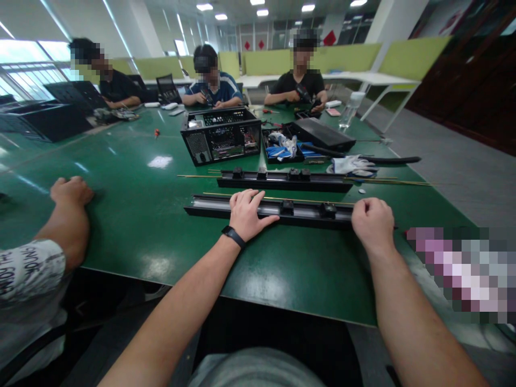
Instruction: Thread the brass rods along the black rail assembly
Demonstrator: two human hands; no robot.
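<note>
A long black rail (306,212) with small black clips lies across the green table (137,215) in front of me. My left hand (246,213) rests flat over the rail near its middle, fingers spread, a black band on the wrist. My right hand (373,221) is curled in a fist on the rail's right end, gripping it. A thin brass rod (282,199) lies along the rail's far edge. A second black rail (284,181) lies parallel just beyond, with another brass rod (395,181) beside it.
An open black computer case (221,134) stands behind the rails, next to a black tray with blue and white items (282,148) and white gloves (350,164). A neighbour's fist (71,191) rests at the left. Three people work at the far side. A water bottle (350,110) stands far right.
</note>
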